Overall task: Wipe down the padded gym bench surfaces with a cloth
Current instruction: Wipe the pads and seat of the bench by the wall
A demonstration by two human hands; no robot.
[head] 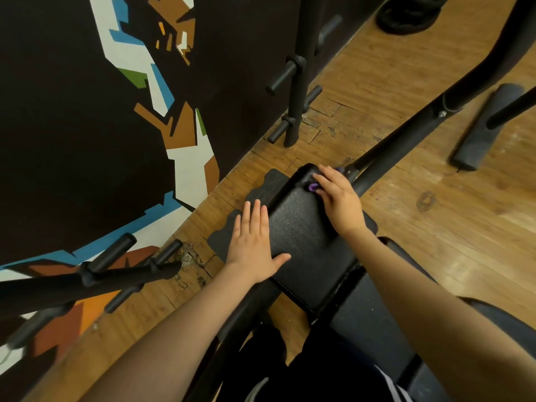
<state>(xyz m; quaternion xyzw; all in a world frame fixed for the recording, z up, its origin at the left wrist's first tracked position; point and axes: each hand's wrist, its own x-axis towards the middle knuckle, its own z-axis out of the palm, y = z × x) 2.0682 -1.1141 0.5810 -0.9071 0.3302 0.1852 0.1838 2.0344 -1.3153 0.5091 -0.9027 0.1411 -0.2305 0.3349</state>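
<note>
A black padded bench pad point(304, 236) runs from the lower middle toward the upper right. My left hand point(255, 239) lies flat on its left edge with straight fingers and the thumb spread across the pad. At the far end of the pad my right hand point(338, 195) covers a purple cloth point(313, 187). Only a small bunched bit of the cloth shows under the fingers. Whether those fingers curl round it or just press on it is unclear.
A black rubber floor mat point(255, 187) lies under the pad on the wooden floor point(435, 213). Black bench frame tubes point(406, 140) run up right. A rack post with pegs point(295, 82) stands by the painted wall point(87, 111). A foam roller pad point(487, 126) lies right. A shoe point(409, 15) shows at top.
</note>
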